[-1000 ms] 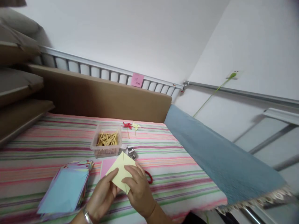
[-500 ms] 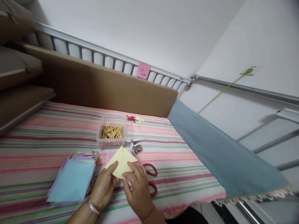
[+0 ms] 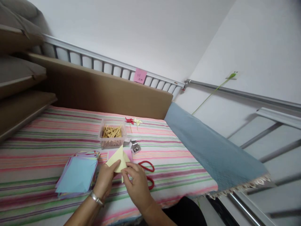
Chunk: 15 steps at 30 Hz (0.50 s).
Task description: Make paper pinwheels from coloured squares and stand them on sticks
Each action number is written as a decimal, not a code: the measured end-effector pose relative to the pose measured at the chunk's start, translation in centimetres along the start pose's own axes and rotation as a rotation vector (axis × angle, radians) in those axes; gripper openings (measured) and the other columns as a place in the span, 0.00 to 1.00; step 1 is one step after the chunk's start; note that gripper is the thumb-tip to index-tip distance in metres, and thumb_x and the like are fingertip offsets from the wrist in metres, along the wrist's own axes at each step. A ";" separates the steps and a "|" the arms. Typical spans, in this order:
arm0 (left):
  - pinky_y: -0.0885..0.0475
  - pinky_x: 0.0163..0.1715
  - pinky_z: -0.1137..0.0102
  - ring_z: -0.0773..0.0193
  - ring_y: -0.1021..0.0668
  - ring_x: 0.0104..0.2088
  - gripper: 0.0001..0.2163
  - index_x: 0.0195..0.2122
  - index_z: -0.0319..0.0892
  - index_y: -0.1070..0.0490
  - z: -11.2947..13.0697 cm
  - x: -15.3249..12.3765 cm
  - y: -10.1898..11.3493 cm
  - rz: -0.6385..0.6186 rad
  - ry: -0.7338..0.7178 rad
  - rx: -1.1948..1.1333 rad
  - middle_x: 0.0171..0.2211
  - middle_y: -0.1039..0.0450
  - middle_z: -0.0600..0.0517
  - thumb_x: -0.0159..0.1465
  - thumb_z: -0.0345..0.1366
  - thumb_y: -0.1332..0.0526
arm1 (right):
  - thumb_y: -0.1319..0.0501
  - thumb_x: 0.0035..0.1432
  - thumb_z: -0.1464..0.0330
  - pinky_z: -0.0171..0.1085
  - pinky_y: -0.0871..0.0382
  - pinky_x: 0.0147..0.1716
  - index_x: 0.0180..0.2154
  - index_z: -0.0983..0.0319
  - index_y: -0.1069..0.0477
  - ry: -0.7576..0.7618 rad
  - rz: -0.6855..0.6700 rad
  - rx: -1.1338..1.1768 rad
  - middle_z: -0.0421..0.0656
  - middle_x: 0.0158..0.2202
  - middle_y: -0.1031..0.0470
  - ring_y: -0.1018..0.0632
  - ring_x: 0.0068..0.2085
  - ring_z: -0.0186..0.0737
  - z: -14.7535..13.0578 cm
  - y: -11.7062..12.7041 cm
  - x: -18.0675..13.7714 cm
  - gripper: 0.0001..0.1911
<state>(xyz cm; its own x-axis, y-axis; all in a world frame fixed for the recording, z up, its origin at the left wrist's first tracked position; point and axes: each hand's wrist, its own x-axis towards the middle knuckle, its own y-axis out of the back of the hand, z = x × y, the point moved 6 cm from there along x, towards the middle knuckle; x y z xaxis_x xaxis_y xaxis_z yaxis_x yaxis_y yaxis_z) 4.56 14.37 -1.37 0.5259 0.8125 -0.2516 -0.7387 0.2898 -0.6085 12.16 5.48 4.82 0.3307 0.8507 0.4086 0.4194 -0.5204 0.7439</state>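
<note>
Between my hands is a sheet of pale yellow paper (image 3: 120, 158), creased and partly folded, held above some pink paper (image 3: 129, 153). My left hand (image 3: 106, 175) pinches its left side, thumb on top. With thumb and fingertips, my right hand (image 3: 135, 179) grips the lower right edge. Red-handled scissors (image 3: 150, 166) lie just right of my right hand, their blades hidden. Left of my hands rests a stack of coloured paper (image 3: 77, 174), light blue on top.
Beyond my hands stands a clear plastic box (image 3: 112, 143) of short wooden sticks (image 3: 113, 131). A small open box (image 3: 134, 147) of shiny metal bits sits beside it. Behind lie a red pinwheel (image 3: 129, 120) and a pale yellow pinwheel (image 3: 137, 121). Cardboard (image 3: 103, 88) borders the back.
The yellow paper was spread flat as a diamond; now its right side is bent in along the middle. My right hand has moved slightly left with it. The view has shifted a little.
</note>
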 end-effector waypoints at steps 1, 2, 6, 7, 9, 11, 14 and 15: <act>0.27 0.31 0.67 0.56 0.21 0.31 0.19 0.39 0.33 0.26 -0.1 0.0 0.1 -0.008 0.001 0.028 0.32 0.21 0.43 0.47 0.37 0.32 | 0.41 0.54 0.72 0.41 0.37 0.44 0.32 0.57 0.24 -0.031 -0.009 0.018 0.43 0.40 0.26 0.28 0.43 0.42 0.1 0.0 0.1 0.07; 0.27 0.30 0.67 0.56 0.21 0.31 0.19 0.40 0.33 0.26 -0.2 -0.1 0.1 -0.020 0.004 0.055 0.32 0.21 0.44 0.48 0.37 0.32 | 0.40 0.53 0.72 0.40 0.37 0.43 0.32 0.57 0.24 -0.053 -0.016 0.038 0.43 0.38 0.26 0.27 0.42 0.41 0.2 0.0 0.2 0.07; 0.29 0.25 0.70 0.58 0.21 0.28 0.19 0.40 0.34 0.27 -0.2 -0.4 0.1 -0.043 0.022 0.114 0.31 0.21 0.44 0.49 0.38 0.33 | 0.38 0.50 0.72 0.36 0.36 0.39 0.28 0.59 0.24 -0.125 -0.009 0.114 0.42 0.31 0.27 0.27 0.37 0.39 0.7 0.1 0.7 0.04; 0.29 0.24 0.71 0.58 0.21 0.28 0.19 0.40 0.34 0.26 -0.2 -0.5 0.1 -0.045 0.031 0.116 0.31 0.21 0.44 0.49 0.38 0.33 | 0.37 0.49 0.72 0.35 0.36 0.38 0.27 0.60 0.25 -0.153 -0.004 0.136 0.41 0.30 0.28 0.27 0.36 0.38 0.9 0.0 0.8 0.03; 0.29 0.25 0.71 0.58 0.21 0.28 0.18 0.39 0.35 0.26 -0.2 -0.6 0.0 -0.049 0.049 0.117 0.31 0.21 0.44 0.48 0.39 0.33 | 0.37 0.47 0.73 0.34 0.36 0.36 0.26 0.61 0.26 -0.219 -0.001 0.188 0.41 0.29 0.29 0.27 0.34 0.37 1.4 -0.2 1.0 0.02; 0.28 0.27 0.70 0.58 0.21 0.30 0.18 0.39 0.35 0.26 -0.1 -0.8 -0.2 -0.066 0.061 0.116 0.33 0.21 0.44 0.48 0.39 0.33 | 0.38 0.46 0.74 0.33 0.35 0.33 0.26 0.62 0.27 -0.273 -0.007 0.238 0.40 0.28 0.30 0.28 0.31 0.35 1.9 -0.6 1.2 0.02; 0.28 0.28 0.70 0.57 0.21 0.31 0.19 0.40 0.35 0.25 0.0 -1.0 -0.4 -0.089 0.072 0.111 0.34 0.21 0.44 0.48 0.40 0.33 | 0.39 0.45 0.75 0.32 0.36 0.30 0.24 0.62 0.29 -0.308 -0.011 0.282 0.38 0.25 0.32 0.29 0.28 0.34 2.4 -1.0 1.4 0.03; 0.29 0.27 0.70 0.57 0.22 0.32 0.19 0.40 0.35 0.25 0.0 -1.0 -0.4 -0.087 0.077 0.110 0.34 0.21 0.43 0.48 0.40 0.33 | 0.39 0.45 0.75 0.31 0.36 0.29 0.24 0.62 0.29 -0.310 -0.008 0.291 0.37 0.25 0.32 0.29 0.27 0.34 2.5 -1.0 1.5 0.03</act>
<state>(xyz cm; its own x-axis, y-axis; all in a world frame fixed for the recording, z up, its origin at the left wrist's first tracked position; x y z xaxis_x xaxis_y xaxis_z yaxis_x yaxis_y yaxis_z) 4.33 13.48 -0.86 0.6175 0.7422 -0.2607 -0.7285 0.4146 -0.5453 14.31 7.08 3.33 0.5463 0.8152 0.1924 0.6293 -0.5510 0.5481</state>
